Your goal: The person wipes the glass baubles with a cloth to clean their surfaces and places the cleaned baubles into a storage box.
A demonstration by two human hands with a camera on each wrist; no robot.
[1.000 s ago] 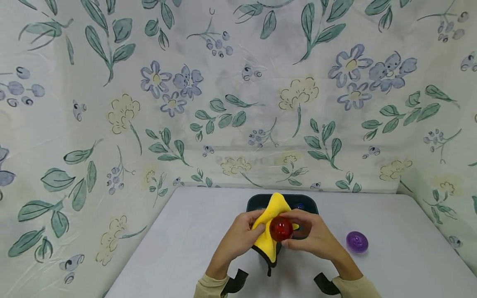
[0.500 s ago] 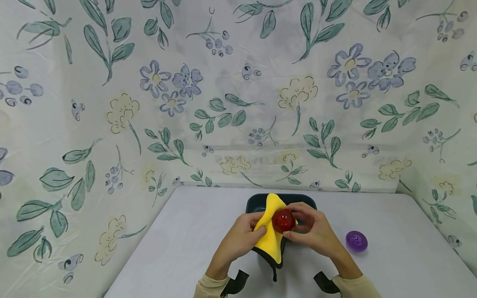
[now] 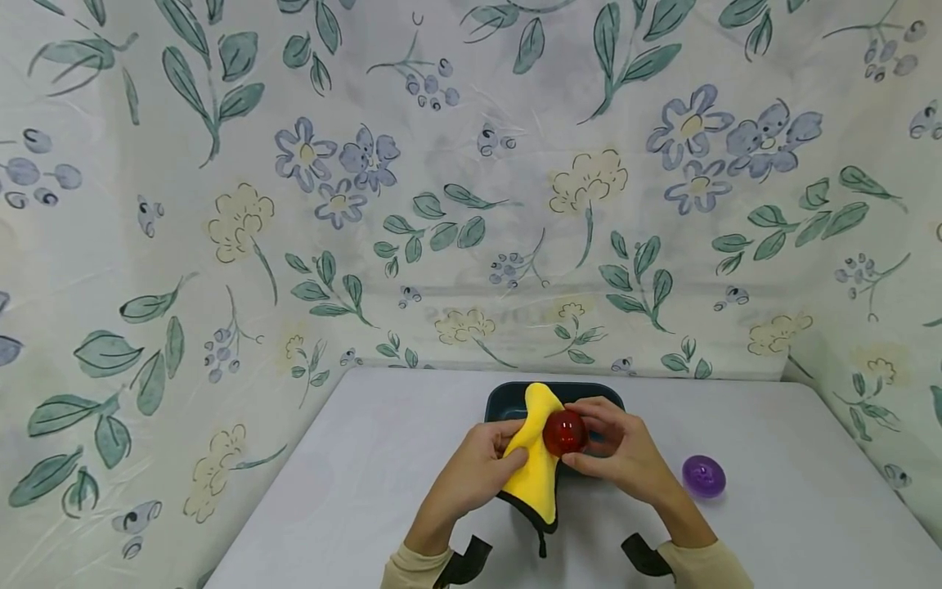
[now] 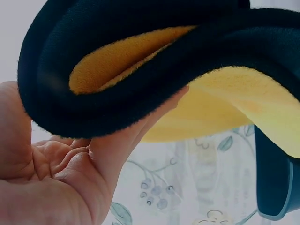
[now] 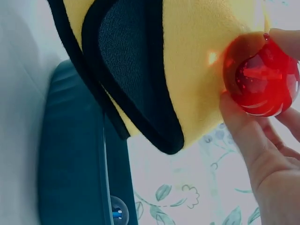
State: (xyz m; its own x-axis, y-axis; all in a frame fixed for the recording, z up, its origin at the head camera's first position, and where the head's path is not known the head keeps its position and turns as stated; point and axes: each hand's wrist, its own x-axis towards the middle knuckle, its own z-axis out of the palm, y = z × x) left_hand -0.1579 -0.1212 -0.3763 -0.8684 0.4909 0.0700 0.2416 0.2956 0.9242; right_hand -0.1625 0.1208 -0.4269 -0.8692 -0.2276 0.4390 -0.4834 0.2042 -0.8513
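Note:
My left hand (image 3: 482, 462) grips a yellow cloth (image 3: 540, 483) with a dark border and a dark reverse side, bunched between thumb and fingers. In the left wrist view the cloth's folded dark edge (image 4: 93, 115) crosses above the palm. A shiny, see-through red ball (image 3: 565, 432) is pinched between the thumb and fingertips of my right hand (image 3: 625, 454), right at the cloth's right side. The right wrist view shows the red ball (image 5: 262, 75) close against the yellow face of the cloth.
Behind the hands a dark teal tray (image 3: 508, 401) stands on the white table (image 3: 368, 458); a clear ball with a blue core (image 5: 119, 213) lies inside it. To the right sits a round purple object (image 3: 704, 477). A floral curtain (image 3: 471, 245) closes off the back.
The red ball in my right hand has shifted slightly right and up, from lying against the middle of the cloth to its right edge. The cloth hangs straighter below my left hand.

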